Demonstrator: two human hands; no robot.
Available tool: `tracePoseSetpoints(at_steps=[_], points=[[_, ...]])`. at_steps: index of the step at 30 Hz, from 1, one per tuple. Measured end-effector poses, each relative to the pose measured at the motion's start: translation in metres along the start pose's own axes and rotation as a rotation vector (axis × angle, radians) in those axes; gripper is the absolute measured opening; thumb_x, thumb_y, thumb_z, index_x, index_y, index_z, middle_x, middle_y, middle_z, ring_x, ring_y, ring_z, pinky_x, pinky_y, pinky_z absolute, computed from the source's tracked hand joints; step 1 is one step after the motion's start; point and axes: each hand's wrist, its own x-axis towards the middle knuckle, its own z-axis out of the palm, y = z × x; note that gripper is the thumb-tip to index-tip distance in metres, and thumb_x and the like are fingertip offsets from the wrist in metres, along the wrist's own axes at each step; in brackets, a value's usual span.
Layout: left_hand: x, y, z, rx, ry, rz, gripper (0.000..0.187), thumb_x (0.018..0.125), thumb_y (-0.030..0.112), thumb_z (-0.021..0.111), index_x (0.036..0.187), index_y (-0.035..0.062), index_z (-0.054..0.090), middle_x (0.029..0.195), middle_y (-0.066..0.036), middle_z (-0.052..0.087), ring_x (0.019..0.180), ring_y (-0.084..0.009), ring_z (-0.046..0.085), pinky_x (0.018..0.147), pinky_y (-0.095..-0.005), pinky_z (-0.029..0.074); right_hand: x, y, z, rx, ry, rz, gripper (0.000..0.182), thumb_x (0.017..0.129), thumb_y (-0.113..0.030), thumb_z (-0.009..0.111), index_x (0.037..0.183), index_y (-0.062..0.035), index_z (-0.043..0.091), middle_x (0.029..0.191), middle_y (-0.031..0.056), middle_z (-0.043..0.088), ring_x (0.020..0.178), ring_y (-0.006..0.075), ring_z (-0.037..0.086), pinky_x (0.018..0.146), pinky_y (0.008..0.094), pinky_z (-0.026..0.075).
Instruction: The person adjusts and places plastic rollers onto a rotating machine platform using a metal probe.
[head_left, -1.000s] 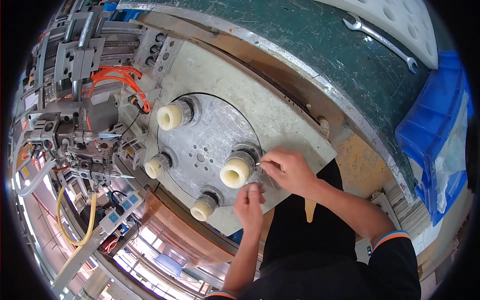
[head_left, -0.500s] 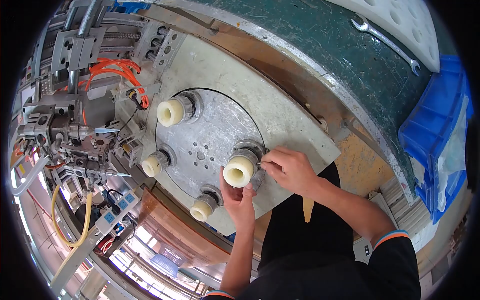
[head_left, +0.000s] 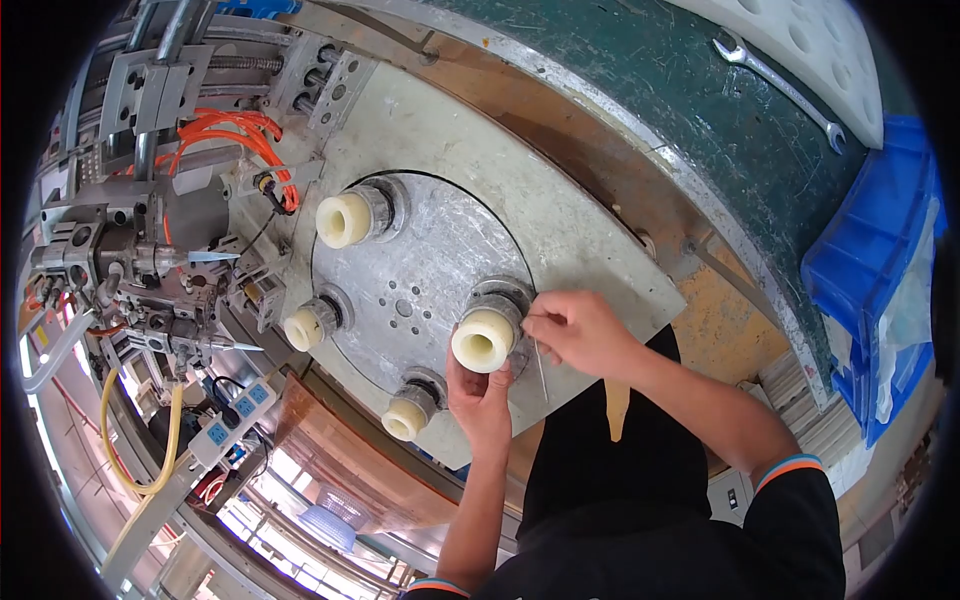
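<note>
A cream plastic sleeve (head_left: 466, 345) with a round bore sits on a metal collar (head_left: 505, 292) at the right side of a round metal turntable (head_left: 420, 270). My left hand (head_left: 482, 405) is closed around the sleeve from below, thumb at its lower edge. Beside the collar, my right hand (head_left: 575, 330) pinches at its right side. From those fingers a thin metal rod (head_left: 543, 375), like a hex key, hangs down; its upper end is hidden. Other cream sleeves stand on the turntable: one at upper left (head_left: 342, 220), one at left (head_left: 302, 328), one at bottom (head_left: 404, 419).
Machinery with pale nozzle tips (head_left: 213, 257) and orange hoses (head_left: 235, 130) stands at left. A green bench (head_left: 640, 90) carries a wrench (head_left: 780, 85) and a white perforated block (head_left: 830, 60). A blue bin (head_left: 860, 260) is at right. A power strip (head_left: 235, 420) lies lower left.
The thin rod now shows below my right fingers, where it was not visible before. Both hands stay at the same sleeve and collar; the view has shifted slightly.
</note>
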Motion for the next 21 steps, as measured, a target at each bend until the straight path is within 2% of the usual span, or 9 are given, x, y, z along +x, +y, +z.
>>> tracePoseSetpoints(at_steps=[2, 5, 10, 12, 15, 17, 18, 20, 21], points=[[0.0, 0.002, 0.001, -0.005, 0.001, -0.011, 0.06, 0.083, 0.002, 0.063, 0.136, -0.0007, 0.034, 0.116, -0.008, 0.053, 0.093, -0.0119, 0.056, 0.074, -0.023, 0.048, 0.005, 0.0, -0.004, 0.731, -0.21, 0.488, 0.015, 0.087, -0.014, 0.058, 0.076, -0.0033, 0.057, 0.06, 0.0024, 0.057, 0.053, 0.011, 0.056, 0.041, 0.0256, 0.041], [-0.003, 0.001, 0.0, 0.029, 0.005, 0.003, 0.06, 0.082, 0.001, 0.064, 0.135, -0.0009, 0.034, 0.116, -0.01, 0.054, 0.097, -0.0131, 0.056, 0.076, -0.0234, 0.048, 0.008, 0.004, -0.004, 0.948, -0.231, 0.664, 0.018, 0.088, -0.017, 0.058, 0.075, -0.0041, 0.058, 0.061, 0.0004, 0.057, 0.049, 0.0095, 0.056, 0.038, 0.0229, 0.04], [-0.046, -0.016, -0.005, 0.101, 0.111, 0.191, 0.061, 0.078, 0.0, 0.068, 0.131, -0.0008, 0.037, 0.105, -0.013, 0.058, 0.091, -0.0141, 0.059, 0.071, -0.0239, 0.05, 0.004, 0.003, -0.001, 1.025, -0.207, 0.651, 0.018, 0.088, -0.019, 0.058, 0.077, -0.0048, 0.058, 0.062, 0.0013, 0.057, 0.049, 0.0091, 0.056, 0.039, 0.0226, 0.042], [-0.059, -0.01, 0.002, 0.064, -0.099, 0.446, 0.061, 0.076, -0.001, 0.07, 0.128, -0.0012, 0.039, 0.092, -0.012, 0.061, 0.077, -0.0135, 0.061, 0.063, -0.0242, 0.051, 0.001, 0.001, 0.001, 1.014, -0.191, 0.628, 0.018, 0.089, -0.02, 0.058, 0.078, -0.0051, 0.059, 0.063, 0.0014, 0.058, 0.05, 0.0092, 0.057, 0.04, 0.0225, 0.042], [-0.041, 0.017, 0.017, 0.244, -0.209, 0.467, 0.032, 0.085, -0.005, 0.056, 0.117, -0.0027, 0.048, 0.086, -0.012, 0.059, 0.069, -0.0163, 0.063, 0.059, -0.0242, 0.052, -0.003, 0.0, 0.001, 0.871, -0.17, 0.518, 0.02, 0.091, -0.021, 0.056, 0.079, -0.0047, 0.058, 0.064, 0.0006, 0.058, 0.053, 0.0093, 0.057, 0.044, 0.0235, 0.044], [-0.035, 0.027, 0.017, 0.259, -0.217, 0.461, 0.014, 0.09, -0.003, 0.049, 0.1, -0.0041, 0.059, 0.084, -0.014, 0.061, 0.067, -0.0197, 0.066, 0.06, -0.0257, 0.052, -0.006, 0.001, 0.003, 0.246, -0.029, 0.118, 0.014, 0.088, -0.017, 0.057, 0.082, -0.0042, 0.057, 0.067, 0.0012, 0.057, 0.058, 0.0123, 0.058, 0.049, 0.0251, 0.047], [-0.035, 0.028, 0.015, 0.265, -0.22, 0.458, 0.014, 0.09, -0.003, 0.049, 0.1, -0.0041, 0.059, 0.084, -0.014, 0.061, 0.067, -0.0197, 0.066, 0.06, -0.0257, 0.052, -0.008, 0.002, 0.002, 0.253, -0.028, 0.12, 0.014, 0.088, -0.017, 0.057, 0.082, -0.0042, 0.057, 0.067, 0.0012, 0.057, 0.058, 0.0123, 0.058, 0.049, 0.0251, 0.047], [-0.032, 0.03, 0.011, 0.321, -0.263, 0.501, 0.014, 0.091, -0.002, 0.049, 0.102, -0.0038, 0.058, 0.084, -0.013, 0.061, 0.067, -0.0192, 0.066, 0.061, -0.026, 0.052, -0.008, 0.004, -0.005, -0.631, 0.188, -0.617, 0.01, 0.077, -0.012, 0.06, 0.078, -0.0038, 0.055, 0.067, 0.0034, 0.053, 0.063, 0.0156, 0.059, 0.051, 0.0259, 0.049], [-0.031, 0.03, 0.01, 0.326, -0.267, 0.503, 0.014, 0.091, -0.002, 0.049, 0.102, -0.0038, 0.058, 0.084, -0.013, 0.061, 0.067, -0.0192, 0.066, 0.061, -0.026, 0.052, -0.005, 0.003, -0.007, -0.628, 0.193, -0.616, 0.01, 0.077, -0.012, 0.06, 0.078, -0.0038, 0.055, 0.067, 0.0034, 0.053, 0.063, 0.0156, 0.059, 0.051, 0.0259, 0.049]])
